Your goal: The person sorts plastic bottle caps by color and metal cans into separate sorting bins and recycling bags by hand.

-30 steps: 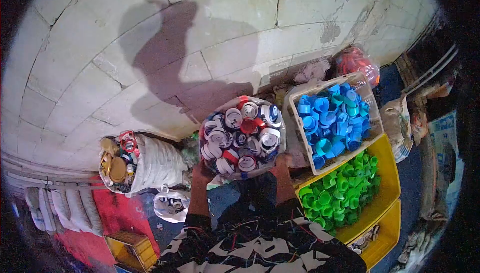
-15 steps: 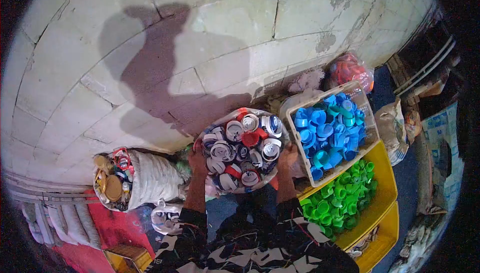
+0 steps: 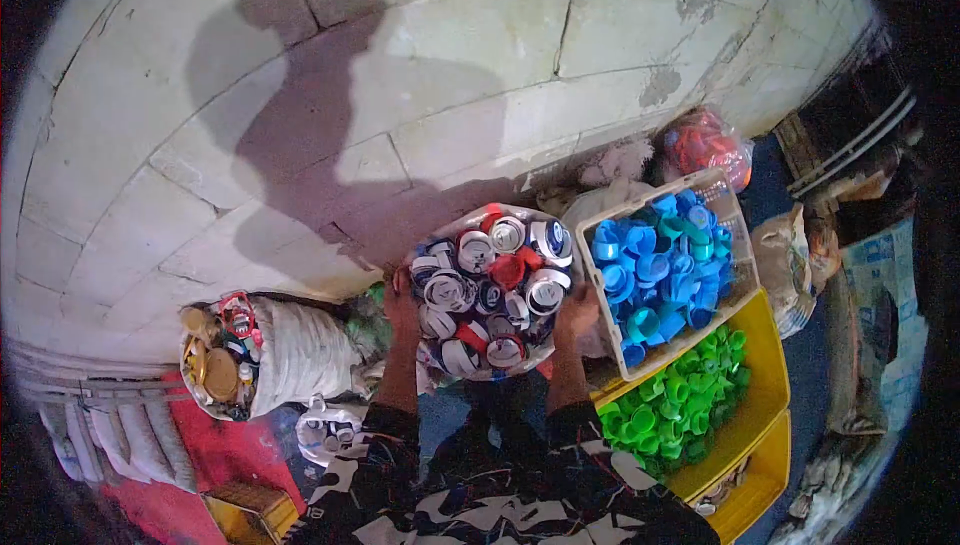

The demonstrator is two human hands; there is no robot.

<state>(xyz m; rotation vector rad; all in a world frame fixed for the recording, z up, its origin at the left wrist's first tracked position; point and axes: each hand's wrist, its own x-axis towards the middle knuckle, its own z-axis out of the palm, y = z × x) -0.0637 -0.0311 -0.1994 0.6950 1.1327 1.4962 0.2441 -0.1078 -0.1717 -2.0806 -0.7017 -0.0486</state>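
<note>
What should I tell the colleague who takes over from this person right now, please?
Left hand grips the left side of the clear container, right hand its right side; it is held up before the wall.
It holds mixed caps: white, red, blue.
Done: blue caps fill the white basket, green caps the yellow crate, both to the right.
Left: the held caps are unsorted.

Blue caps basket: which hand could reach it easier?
Probably the right. The right hand holds the bag of mixed caps on the side nearest the blue caps basket. The left hand holds the far side, by the white sack. Both hands are busy holding, though.
</note>
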